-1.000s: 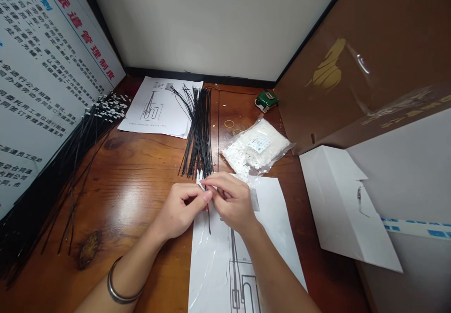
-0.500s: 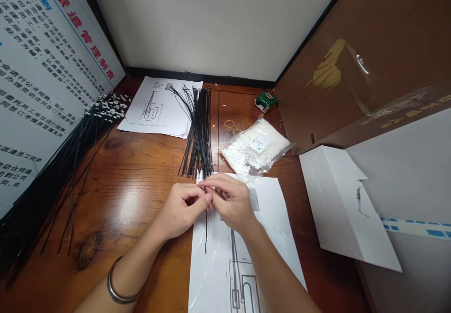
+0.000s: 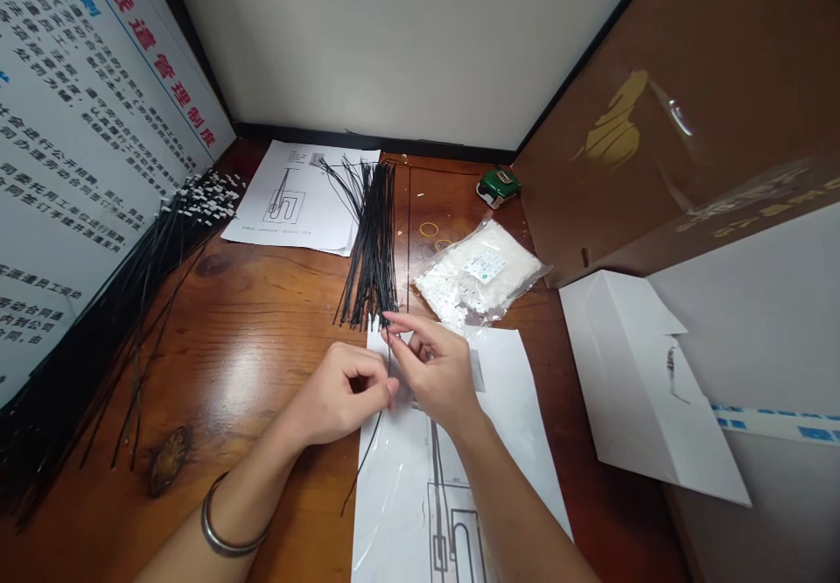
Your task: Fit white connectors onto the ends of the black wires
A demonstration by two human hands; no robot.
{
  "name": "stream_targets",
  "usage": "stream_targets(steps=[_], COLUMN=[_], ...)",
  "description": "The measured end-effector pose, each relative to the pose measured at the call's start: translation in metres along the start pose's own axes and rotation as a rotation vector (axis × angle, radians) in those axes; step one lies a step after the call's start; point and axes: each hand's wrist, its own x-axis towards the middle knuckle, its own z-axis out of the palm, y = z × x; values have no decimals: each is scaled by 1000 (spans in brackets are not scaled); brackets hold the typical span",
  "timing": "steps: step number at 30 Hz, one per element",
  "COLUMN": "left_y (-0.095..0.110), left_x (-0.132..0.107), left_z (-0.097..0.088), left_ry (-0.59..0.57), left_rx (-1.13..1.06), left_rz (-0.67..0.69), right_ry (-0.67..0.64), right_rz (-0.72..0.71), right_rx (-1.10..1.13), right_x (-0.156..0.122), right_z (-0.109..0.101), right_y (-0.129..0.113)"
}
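Observation:
My left hand (image 3: 345,395) is closed, thumb against index finger, pinching a thin black wire (image 3: 367,456). The wire's lower end trails down left over the edge of the printed sheet (image 3: 518,443). My right hand (image 3: 443,373) holds the same wire higher up between thumb and fingertips, right at the near end of a bundle of black wires (image 3: 373,250). Whether a small white piece sits on the wire's tip is hidden by the fingers. Beyond my right hand lies a clear plastic bag of small white pieces (image 3: 482,272), its near side open or crumpled.
A second pile of black wires with white ends (image 3: 203,198) lies at the left against a printed board (image 3: 72,145). Another drawing sheet (image 3: 262,228), yellow rings (image 3: 429,230) and a green tape measure (image 3: 497,187) lie at the back. A brown box (image 3: 656,66) and folded white card (image 3: 630,373) border the right.
My hands have drawn apart along the wire: the right moved slightly up, the left slightly down. The wire's lower tail has swung left and reaches further down.

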Motion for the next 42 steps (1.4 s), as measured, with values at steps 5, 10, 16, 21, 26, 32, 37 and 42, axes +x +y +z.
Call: stream_targets(steps=[5, 10, 16, 21, 26, 32, 37, 42], left_y=[0, -1, 0, 0, -1, -2, -3, -3], left_x=[1, 3, 1, 2, 1, 0, 1, -2], left_z=[0, 3, 1, 1, 1, 1, 0, -2], left_ry=[51, 140, -10, 103, 10, 50, 27, -55], left_rx=[-19, -5, 34, 15, 18, 14, 12, 7], left_rz=[-43, -99, -27, -43, -2, -33, -28, 22], right_ry=[-26, -57, -57, -66, -55, -34, -23, 49], right_rz=[-53, -74, -116, -170, -134, -153, -151, -134], right_rx=[9, -4, 8, 50, 12, 16, -15, -52], right_x=[0, 0, 0, 0, -1, 0, -1, 0], right_z=[-2, -1, -1, -1, 0, -1, -1, 0], right_y=[0, -1, -1, -1, -1, -2, -3, -3])
